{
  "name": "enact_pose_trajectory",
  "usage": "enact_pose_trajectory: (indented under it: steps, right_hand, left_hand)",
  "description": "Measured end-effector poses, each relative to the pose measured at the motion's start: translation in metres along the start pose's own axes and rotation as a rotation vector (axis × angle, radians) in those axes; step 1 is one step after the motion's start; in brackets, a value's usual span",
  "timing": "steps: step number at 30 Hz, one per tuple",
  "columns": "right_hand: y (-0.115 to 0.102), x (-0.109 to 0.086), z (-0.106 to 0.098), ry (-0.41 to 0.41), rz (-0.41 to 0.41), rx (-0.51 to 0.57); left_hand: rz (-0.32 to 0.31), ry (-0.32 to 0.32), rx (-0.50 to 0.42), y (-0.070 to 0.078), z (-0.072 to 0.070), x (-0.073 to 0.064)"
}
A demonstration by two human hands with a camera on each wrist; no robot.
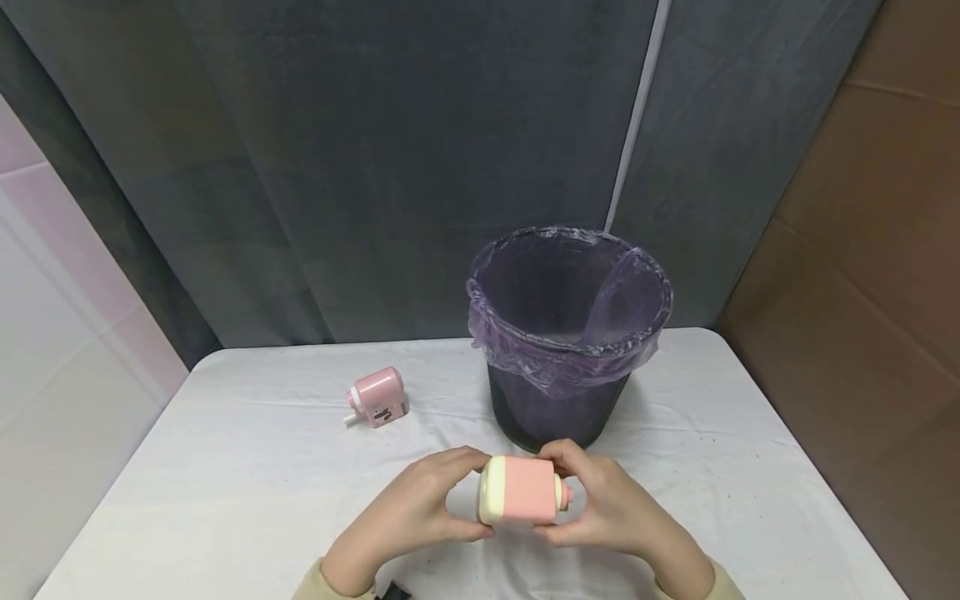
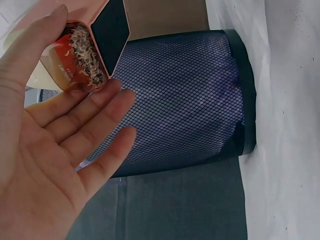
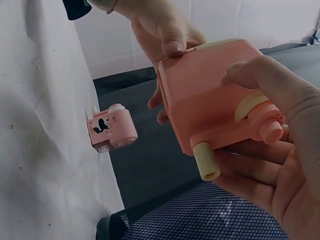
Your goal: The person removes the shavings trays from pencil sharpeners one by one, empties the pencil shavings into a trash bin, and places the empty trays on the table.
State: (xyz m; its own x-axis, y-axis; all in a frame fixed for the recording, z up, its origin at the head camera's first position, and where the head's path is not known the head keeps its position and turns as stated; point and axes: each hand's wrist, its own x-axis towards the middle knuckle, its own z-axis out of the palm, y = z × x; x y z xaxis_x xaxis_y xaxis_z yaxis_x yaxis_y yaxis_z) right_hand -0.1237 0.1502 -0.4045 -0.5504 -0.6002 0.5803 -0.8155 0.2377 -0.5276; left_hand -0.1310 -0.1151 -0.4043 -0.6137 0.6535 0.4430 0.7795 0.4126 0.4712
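Head view, table [image 1: 225, 475]: white cloth; 
Bin [image 1: 510, 408]: far side, R of ctr; purple liner [image 1: 555, 367] folded over rim, prob. so it stays put; 
L hand [image 1: 420, 504]: pinches peach sharpener [image 1: 528, 490] by L end; 
R hand [image 1: 611, 508]: pinches crank end; two-sided hold prob. steadies it; 
Peach sharpener: btwn hands, above cloth, near side of bin; 
Pink sharpener [image 1: 379, 396]: far L, on table; 
Shavings [image 2: 87, 57]: inside peach one

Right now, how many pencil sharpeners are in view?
2. A peach sharpener is held between the left hand and right hand; a pink sharpener sits on the white cloth left of the bin. Any deep inside it would be hidden.
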Motion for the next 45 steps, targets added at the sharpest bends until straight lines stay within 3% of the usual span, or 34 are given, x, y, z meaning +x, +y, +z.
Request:
enact_pose_trajectory:
  steps: [18,45]
  right_hand:
    - [-0.0005,0.0001,-0.0003,0.025,-0.037,-0.034]
    - [-0.0004,0.0018,0.0019,0.026,-0.058,-0.033]
  left_hand:
    - [0.029,0.018,-0.006,0.0005,-0.0012,-0.0006]
    - [0.037,-0.006,-0.008,0.0,-0.0055,-0.0013]
